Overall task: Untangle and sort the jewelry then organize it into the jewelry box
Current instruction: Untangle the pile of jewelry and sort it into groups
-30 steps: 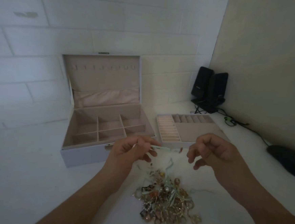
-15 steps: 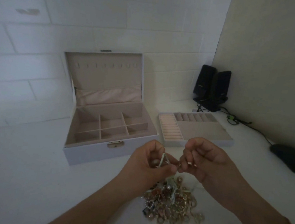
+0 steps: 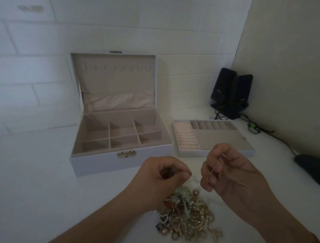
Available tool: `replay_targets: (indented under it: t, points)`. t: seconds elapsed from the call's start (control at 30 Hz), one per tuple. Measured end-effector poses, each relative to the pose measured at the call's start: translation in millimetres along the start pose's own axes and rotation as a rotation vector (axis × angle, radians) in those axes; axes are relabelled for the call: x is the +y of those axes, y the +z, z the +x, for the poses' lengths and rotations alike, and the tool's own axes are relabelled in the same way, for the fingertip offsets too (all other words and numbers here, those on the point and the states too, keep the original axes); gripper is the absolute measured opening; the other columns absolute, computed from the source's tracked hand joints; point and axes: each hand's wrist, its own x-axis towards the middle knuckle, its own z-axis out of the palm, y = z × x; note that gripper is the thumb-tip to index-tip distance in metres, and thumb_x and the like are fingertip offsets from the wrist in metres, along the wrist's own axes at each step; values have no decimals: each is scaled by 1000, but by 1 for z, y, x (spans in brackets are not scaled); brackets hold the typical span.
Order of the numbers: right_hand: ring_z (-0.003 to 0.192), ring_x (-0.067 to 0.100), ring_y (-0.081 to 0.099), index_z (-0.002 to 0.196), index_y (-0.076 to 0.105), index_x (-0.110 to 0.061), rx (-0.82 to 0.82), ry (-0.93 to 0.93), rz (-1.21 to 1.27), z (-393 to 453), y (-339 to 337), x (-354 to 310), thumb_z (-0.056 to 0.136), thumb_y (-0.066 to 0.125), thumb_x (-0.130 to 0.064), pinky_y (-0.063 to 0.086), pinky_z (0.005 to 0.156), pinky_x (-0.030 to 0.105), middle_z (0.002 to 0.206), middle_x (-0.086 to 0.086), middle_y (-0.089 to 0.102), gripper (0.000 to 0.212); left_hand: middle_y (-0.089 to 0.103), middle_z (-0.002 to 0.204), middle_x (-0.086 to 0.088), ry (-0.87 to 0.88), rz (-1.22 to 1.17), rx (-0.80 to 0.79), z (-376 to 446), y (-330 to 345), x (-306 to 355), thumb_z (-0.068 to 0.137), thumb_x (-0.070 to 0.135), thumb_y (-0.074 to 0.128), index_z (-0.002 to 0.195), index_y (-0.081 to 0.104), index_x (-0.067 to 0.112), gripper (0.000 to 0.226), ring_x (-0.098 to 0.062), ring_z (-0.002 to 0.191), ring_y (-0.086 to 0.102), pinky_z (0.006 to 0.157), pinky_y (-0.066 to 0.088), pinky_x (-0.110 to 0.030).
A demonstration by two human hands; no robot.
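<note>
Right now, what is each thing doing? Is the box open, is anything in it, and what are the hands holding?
Jewelry box: lid up, compartments hold nothing.
Tray: out of the box, on the table beside it, nothing in it.
Jewelry pile: tangled, on the table.
Left hand: fingers curled, pinching a pale green strand from the pile.
Right hand: pinching a thin gold chain.

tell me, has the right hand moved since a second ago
Yes. The right hand has dropped toward the person, from level with the removable tray's front edge to just below it.
</note>
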Motion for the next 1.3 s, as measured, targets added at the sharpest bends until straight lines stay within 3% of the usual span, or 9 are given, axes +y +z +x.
replay_targets:
  t: [0.13,0.27,0.4,0.6,0.73,0.87,1.03,1.13,1.3]
  points:
    - [54,20,43,86,63,-9,186,23,-236,-2,-3,-19,81,58,-9,40,53,31,64,6,42,6,51,58,4,101,186,11,1,-12,-4,88,23,65,80,69,25,9,-5,54,42,56,39,-21]
    - [46,15,41,79,63,-17,560,6,-822,-2,-20,-34,95,39,1,40,52,28,52,-4,42,34,39,59,11,135,499,-178,-1,-32,-3,87,46,67,95,68,32,17,-6,53,38,54,30,-15]
    - [46,3,48,85,56,-31,302,160,-1668,-6,-31,-28,94,51,-17,39,50,14,50,-6,49,18,53,81,23,98,762,-369,-3,-47,-4,78,63,67,117,65,35,48,7,75,50,64,35,-9]
    - [59,0,47,88,53,-38,173,340,-1828,-9,-30,-20,91,56,-29,33,55,17,65,-13,52,10,61,88,17,168,801,-394,-6,-62,-5,77,50,73,106,73,31,35,0,77,54,66,41,-15]
    - [66,-8,42,93,54,-41,181,92,-1926,-11,-23,-19,87,60,-37,33,60,12,83,-18,54,9,58,73,16,225,605,-339,-6,-59,1,81,44,72,83,75,28,16,-1,66,54,61,38,-12]
    - [77,-15,43,97,56,-42,139,42,-1871,-11,-11,-15,86,52,-47,29,63,8,84,-24,53,13,44,56,11,237,314,-162,-6,-48,6,76,59,69,62,59,28,35,-1,50,37,51,30,-18]
    - [81,-11,46,94,56,-45,146,13,-1814,-10,-6,-11,86,45,-56,30,64,11,82,-28,52,17,47,61,9,253,-126,-5,-1,-35,13,83,62,63,63,58,29,38,-15,54,39,55,30,-29]
    - [86,-3,53,94,58,-45,112,-62,-1670,-8,12,-6,84,41,-61,34,63,9,83,-26,58,25,51,60,6,186,-86,52,2,-37,12,85,56,63,63,56,11,50,-10,55,43,57,36,-21]
    - [99,3,57,110,58,-45,59,-79,-1322,-10,39,12,80,46,-67,42,70,15,101,-26,62,39,61,62,-10,-55,-445,33,0,-33,14,90,42,57,83,56,-14,56,-18,57,55,58,47,-23]
